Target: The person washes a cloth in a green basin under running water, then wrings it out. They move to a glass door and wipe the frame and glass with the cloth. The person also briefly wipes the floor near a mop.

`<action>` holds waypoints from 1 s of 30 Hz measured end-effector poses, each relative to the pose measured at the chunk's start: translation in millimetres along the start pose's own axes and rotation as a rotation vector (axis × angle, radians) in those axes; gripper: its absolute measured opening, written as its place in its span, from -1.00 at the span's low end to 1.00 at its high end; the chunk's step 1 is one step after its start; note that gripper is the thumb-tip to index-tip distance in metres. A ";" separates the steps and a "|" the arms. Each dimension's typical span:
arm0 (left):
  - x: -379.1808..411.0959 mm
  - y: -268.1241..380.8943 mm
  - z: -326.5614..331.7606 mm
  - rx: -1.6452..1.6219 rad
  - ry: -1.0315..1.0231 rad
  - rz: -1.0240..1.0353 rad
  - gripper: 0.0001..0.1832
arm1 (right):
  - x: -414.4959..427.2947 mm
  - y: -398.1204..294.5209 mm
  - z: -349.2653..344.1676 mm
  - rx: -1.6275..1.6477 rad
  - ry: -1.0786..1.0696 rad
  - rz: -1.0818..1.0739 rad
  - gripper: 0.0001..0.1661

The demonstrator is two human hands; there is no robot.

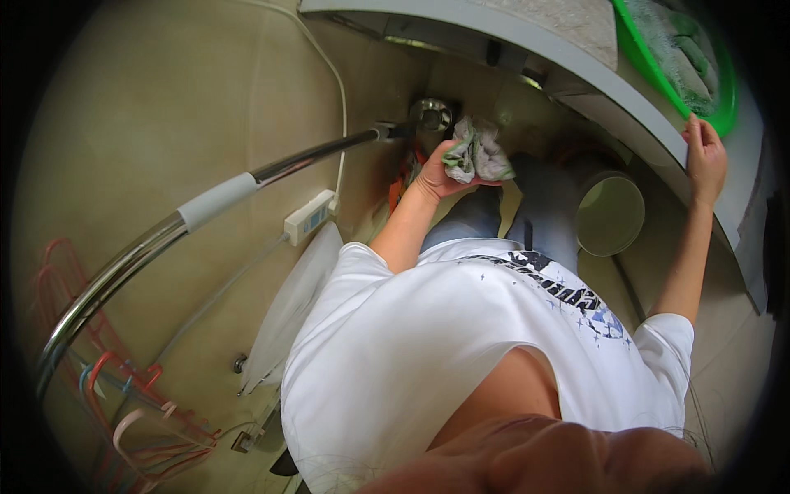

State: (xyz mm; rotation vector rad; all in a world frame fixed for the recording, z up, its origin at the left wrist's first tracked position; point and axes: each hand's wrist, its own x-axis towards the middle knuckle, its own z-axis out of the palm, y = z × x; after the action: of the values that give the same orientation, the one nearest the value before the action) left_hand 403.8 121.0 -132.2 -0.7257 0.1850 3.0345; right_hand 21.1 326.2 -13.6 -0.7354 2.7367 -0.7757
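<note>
A crumpled, wet-looking white cloth [478, 151] with green edging is bunched in my left hand [439, 173], held out beyond my waist. Over on the right, my right hand [705, 151] pinches the rim of a bright green plastic basin [729, 117] with thumb and fingers. Soapy water with suds [660, 37] fills the part of the basin in view, and a greyish cloth [688, 68] with green parts lies soaking in it. The basin rests on a light counter and is partly cut off by the dark rim of the picture.
The counter's curved edge [654, 105] runs between me and the basin. A chrome rail [129, 259] crosses the left side, near a white power strip [310, 216] on the wall. Pink and red clothes hangers [154, 438] hang at lower left. A round pale bucket [611, 213] stands below the counter.
</note>
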 end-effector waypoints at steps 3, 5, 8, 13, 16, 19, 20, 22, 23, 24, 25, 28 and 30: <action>-3.2 11.0 72.2 0.003 -0.212 0.059 -0.08 | -14.8 -28.8 -16.6 -0.075 0.001 0.070 -0.55; 3.8 17.6 93.2 0.091 -0.327 0.099 0.06 | -19.3 -23.1 -5.7 -0.039 0.077 0.052 -0.54; 5.0 24.8 113.0 -0.082 -0.370 0.077 0.01 | -22.1 -31.8 -16.3 -0.098 0.054 0.080 -0.55; 1.5 27.2 124.7 -0.140 -0.137 0.160 -0.19 | -21.4 -18.0 -10.0 -0.082 0.090 0.081 -0.56; 0.0 31.6 129.2 0.555 0.046 0.377 -0.54 | -18.3 -26.7 -10.4 -0.136 0.096 0.106 -0.56; -0.7 37.8 149.0 0.748 0.097 0.467 -0.60 | -20.3 -36.2 -16.8 -0.167 0.088 0.133 -0.55; 1.1 40.2 151.6 0.638 0.080 0.503 -0.61 | -18.7 -36.3 -17.3 -0.171 0.099 0.126 -0.55; -1.9 41.5 163.2 0.649 0.072 0.595 -0.60 | -18.3 -31.7 -15.6 -0.194 0.116 0.107 -0.54; -5.1 42.5 166.8 0.638 0.056 0.629 -0.59 | -19.3 -33.7 -16.1 -0.192 0.143 0.101 -0.54; -6.8 43.4 164.5 0.605 0.044 0.629 -0.58 | -18.2 -33.4 -15.3 -0.197 0.152 0.075 -0.54; -7.3 42.2 161.7 0.595 -0.002 0.650 -0.56 | -21.4 -36.1 -15.1 -0.206 0.154 0.052 -0.54; -7.6 37.0 168.7 0.678 0.046 0.645 -0.54 | -19.4 -43.5 -19.1 -0.184 0.141 0.050 -0.54; -2.1 30.8 174.1 0.558 0.067 0.638 -0.54 | -18.4 -36.7 -19.0 -0.147 0.124 0.042 -0.55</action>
State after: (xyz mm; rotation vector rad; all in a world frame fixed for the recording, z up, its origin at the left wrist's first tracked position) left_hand 326.0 111.1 26.2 -0.8257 1.4433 3.2049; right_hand 45.8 316.8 23.1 -0.6772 2.9360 -0.6376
